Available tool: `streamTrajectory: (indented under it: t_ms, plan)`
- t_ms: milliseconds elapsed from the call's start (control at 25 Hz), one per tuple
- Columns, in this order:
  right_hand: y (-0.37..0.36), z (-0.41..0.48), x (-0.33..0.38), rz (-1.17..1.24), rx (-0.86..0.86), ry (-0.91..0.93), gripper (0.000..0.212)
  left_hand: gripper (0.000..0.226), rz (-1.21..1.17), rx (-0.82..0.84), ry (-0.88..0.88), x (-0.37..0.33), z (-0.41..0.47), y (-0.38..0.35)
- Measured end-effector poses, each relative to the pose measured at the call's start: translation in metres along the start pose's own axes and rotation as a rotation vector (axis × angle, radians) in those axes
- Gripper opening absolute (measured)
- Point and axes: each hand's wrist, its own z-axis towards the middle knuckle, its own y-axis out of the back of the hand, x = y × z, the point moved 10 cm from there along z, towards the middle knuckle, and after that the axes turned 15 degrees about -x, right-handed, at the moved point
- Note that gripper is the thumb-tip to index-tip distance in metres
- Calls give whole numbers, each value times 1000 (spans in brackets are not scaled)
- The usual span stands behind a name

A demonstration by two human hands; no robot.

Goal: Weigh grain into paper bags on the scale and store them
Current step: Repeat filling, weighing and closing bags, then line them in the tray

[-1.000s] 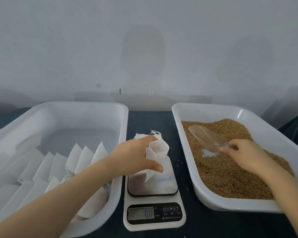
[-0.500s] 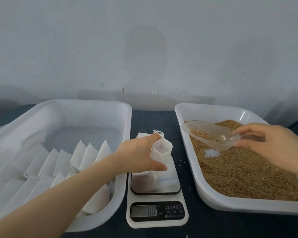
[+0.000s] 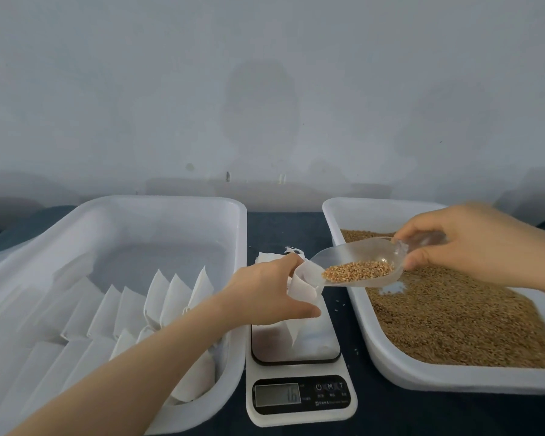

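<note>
The small white paper bag stands on the weighing plate of the white digital kitchen scale, its open mouth tilted towards the right. The left hand grips the bag at its upper edge, forefinger curled over the top of the mouth and thumb pressed against the near side lower down, so most of the bag lies just beyond and below the fingers.

The lip of a clear plastic scoop touches or slightly overlaps the bag's mouth; which one cannot be told. A small heap of golden-brown grain lies in its bowl. The right hand holds the scoop by its short handle, fingers and thumb closed round it, above the near-left part of a white plastic tray filled with brown grain.

Left of the scale, a second white plastic tray holds rows of white paper bags. Behind the scale sits a small stack of white bags. All rest on a dark blue tabletop, with a few stray kernels between the scale and the grain tray.
</note>
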Motion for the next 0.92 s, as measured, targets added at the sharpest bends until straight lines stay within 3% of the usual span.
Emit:
streamTrajectory:
  t_ms: [360,680,920]
  plan:
    - [-1,8,16,-139,27,79,22,53,-69,14,34,0,1,-1]
    - [-5,12,14,-68,67,59,19,47,-181,41,48,3,4,-5]
    - [-3,20,13,-87,67,91,29,45,-265,79,15,-4,3,-4]
